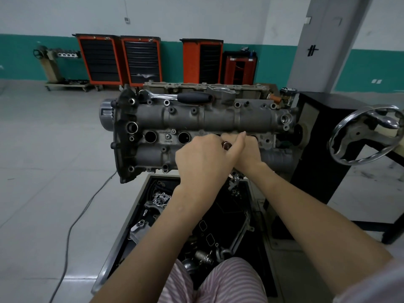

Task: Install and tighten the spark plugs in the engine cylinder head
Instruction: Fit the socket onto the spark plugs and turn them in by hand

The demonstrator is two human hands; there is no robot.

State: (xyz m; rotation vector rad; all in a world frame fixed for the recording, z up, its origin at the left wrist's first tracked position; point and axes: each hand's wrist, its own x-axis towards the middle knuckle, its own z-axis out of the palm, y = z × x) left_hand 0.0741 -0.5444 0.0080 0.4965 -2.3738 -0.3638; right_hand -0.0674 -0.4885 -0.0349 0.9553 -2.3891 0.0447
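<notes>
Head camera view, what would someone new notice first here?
The grey engine cylinder head on its stand fills the centre, with both hands, left hand and right hand, meeting over its spark plug wells. A chrome ratchet lies along its far edge, and orange tool cabinets line the back wall.

Both hands (pixel 203 158) (pixel 244 149) together, fingers seemingly curled.

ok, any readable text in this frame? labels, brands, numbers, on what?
Nothing can be read.
Cylinder head: small stamped marks by the bolt between the two open plug wells, too blurred to read.
Pillar: black mark like two crossed bars, a sign, not letters.
Tool cabinets: small tags at the top edges, too small to read.
Ratchet: no marking visible.
</notes>
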